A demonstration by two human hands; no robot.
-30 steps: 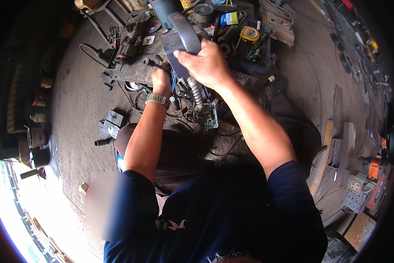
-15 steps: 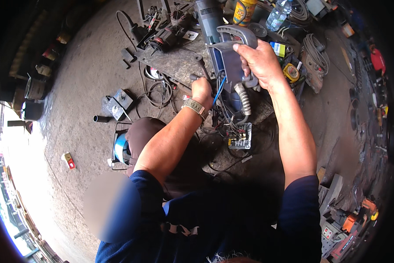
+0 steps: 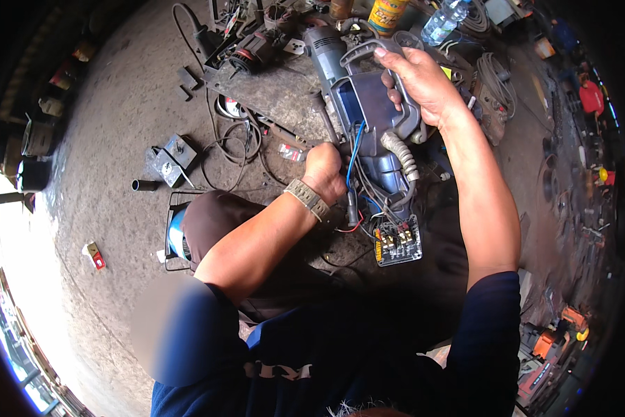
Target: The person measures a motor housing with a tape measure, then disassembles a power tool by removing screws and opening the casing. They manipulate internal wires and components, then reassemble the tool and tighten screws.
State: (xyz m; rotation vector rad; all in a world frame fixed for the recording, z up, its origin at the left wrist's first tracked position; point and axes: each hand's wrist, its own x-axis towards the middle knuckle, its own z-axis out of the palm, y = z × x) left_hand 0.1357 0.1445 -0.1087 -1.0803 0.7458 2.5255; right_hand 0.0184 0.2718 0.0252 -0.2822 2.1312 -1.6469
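Right hand (image 3: 423, 82) grips the power tool (image 3: 376, 101) by its handle — wired plate (image 3: 411, 251) now nearer the shirt (image 3: 375, 326); left hand (image 3: 324, 169) curled — hold unclear.

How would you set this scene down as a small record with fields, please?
Left hand: curled beside the power tool; what it grips is unclear
Right hand: gripping the power tool's right side
Exposed parts: blue wire; small terminal board
Left of tool: flat metal plate
Beyond tool: yellow container, clear bottle
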